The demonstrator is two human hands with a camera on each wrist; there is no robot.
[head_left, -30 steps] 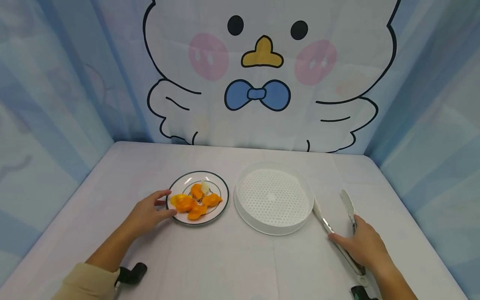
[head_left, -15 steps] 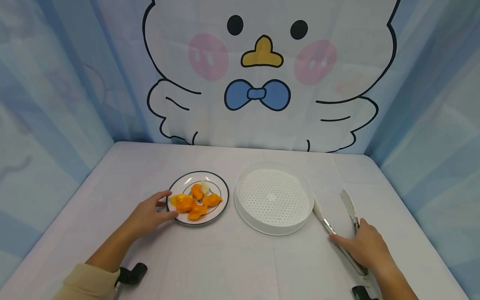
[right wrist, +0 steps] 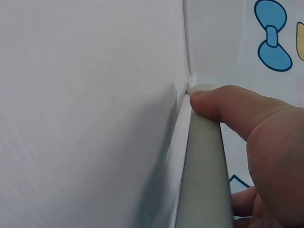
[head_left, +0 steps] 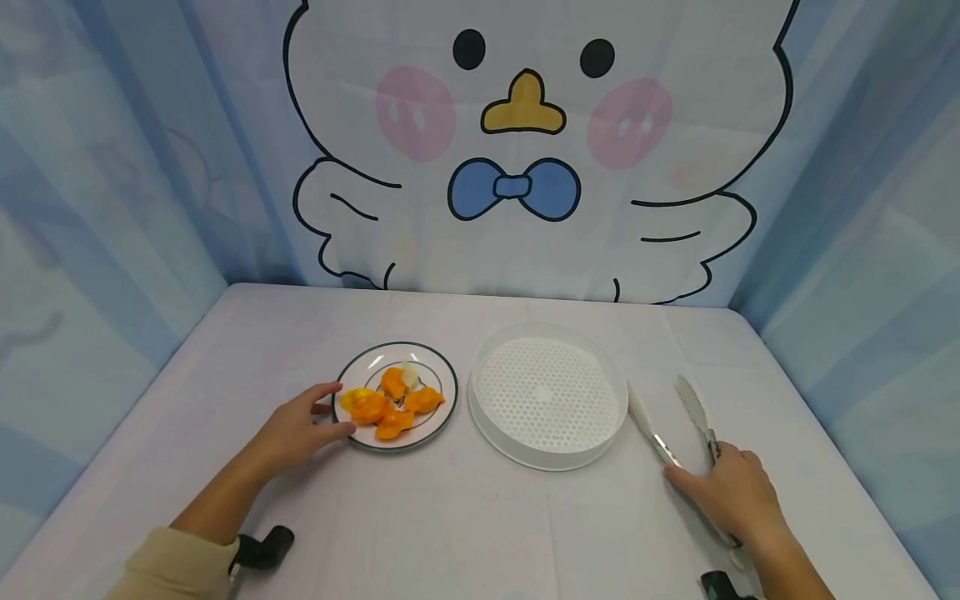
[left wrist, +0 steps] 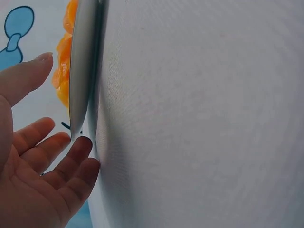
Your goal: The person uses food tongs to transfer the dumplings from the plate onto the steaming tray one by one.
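Observation:
My left hand point(head_left: 300, 429) is at the left rim of a white plate point(head_left: 438, 377) with dark rings. Its thumb and fingers are spread; the left wrist view shows the fingers point(left wrist: 84, 151) close to the plate's edge point(left wrist: 83, 61), and whether they touch it I cannot tell. Several orange pieces point(head_left: 369, 408), like peeled fruit segments, lie on the plate with one pale piece point(head_left: 409, 375). A pair of tongs point(head_left: 660, 446) is held low over the table by my right hand point(head_left: 731, 492), thumb on one arm, fingers on the other. The tongs' ends stand apart with nothing between them.
A round white perforated tray point(head_left: 555, 458) with a raised wall stands between plate and tongs. The left tongs tip lies close to its right side. White cloth point(head_left: 465, 533) covers the table. Printed curtains point(head_left: 517, 258) close off the back and both sides.
My right hand has shifted slightly right and toward me, and the tongs have turned a little with it. The left hand, plate and tray have stayed where they were.

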